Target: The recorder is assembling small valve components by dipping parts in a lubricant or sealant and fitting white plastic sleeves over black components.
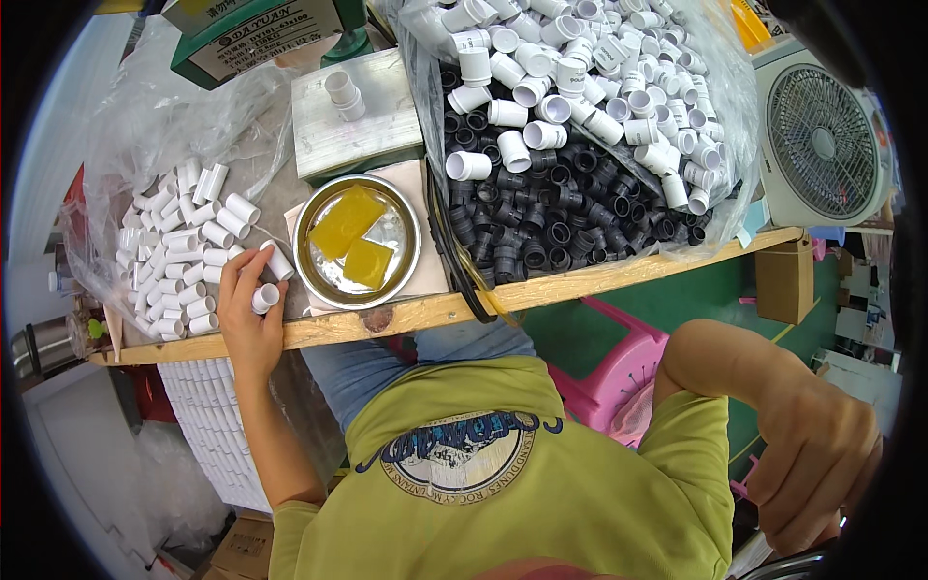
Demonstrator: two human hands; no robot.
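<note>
My left hand (253, 314) is at the bench's front edge, its fingers curled round a short white plastic tube (265, 298) that points upward. Its fingertips reach another white tube (279, 261) lying just beyond. Beside that hand spreads a pile of similar white tubes (179, 256). A round metal dish (414, 242) with yellow pads (367, 263) stands to its right. My right hand (817, 464) is raised at the far right, close to the camera and away from the bench. Its fingers are bent closed, and whatever they may hold is hidden.
A metal block (353, 116) on a green press carries an upright white fitting (344, 95). Behind the bench's wooden edge (580, 282) lie white printed fittings (570, 72) and black fittings (541, 217) in clear plastic. A fan (822, 140) stands right; a pink stool (619, 362) is below.
</note>
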